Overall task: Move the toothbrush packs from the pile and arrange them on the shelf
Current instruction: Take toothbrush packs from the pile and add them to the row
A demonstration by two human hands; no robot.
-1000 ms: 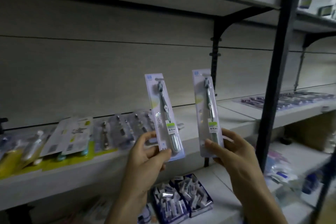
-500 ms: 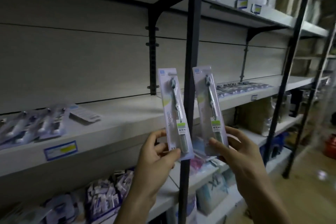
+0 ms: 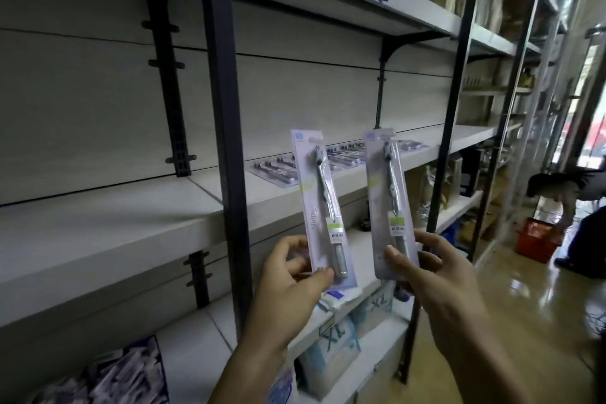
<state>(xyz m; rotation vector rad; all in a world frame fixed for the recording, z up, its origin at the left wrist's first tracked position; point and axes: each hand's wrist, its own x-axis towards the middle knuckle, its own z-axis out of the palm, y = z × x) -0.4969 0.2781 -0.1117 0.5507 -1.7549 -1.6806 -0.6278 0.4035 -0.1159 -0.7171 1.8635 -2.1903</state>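
I hold two pale lilac toothbrush packs upright in front of the shelving. My left hand [image 3: 292, 275] pinches the lower end of the left toothbrush pack [image 3: 319, 200]. My right hand [image 3: 436, 275] pinches the bottom of the right toothbrush pack [image 3: 388, 193]. Each pack shows a grey brush, head up. Behind them, a row of toothbrush packs [image 3: 278, 169] lies flat on the white middle shelf [image 3: 131, 216], with more toothbrush packs [image 3: 410, 145] farther right.
Black uprights [image 3: 223, 108] [image 3: 451, 108] stand between me and the shelf bays. Lower shelves hold a box of small packets [image 3: 108, 374] and XL-marked bags [image 3: 337, 334]. At the far right a person [image 3: 577, 203] bends over a red basket [image 3: 537, 239] on the glossy floor.
My view has swung right along the shelving. The pile of packs at the left has left the frame, and the far bay's row of packs is now straight behind my hands. Both grips are unchanged.
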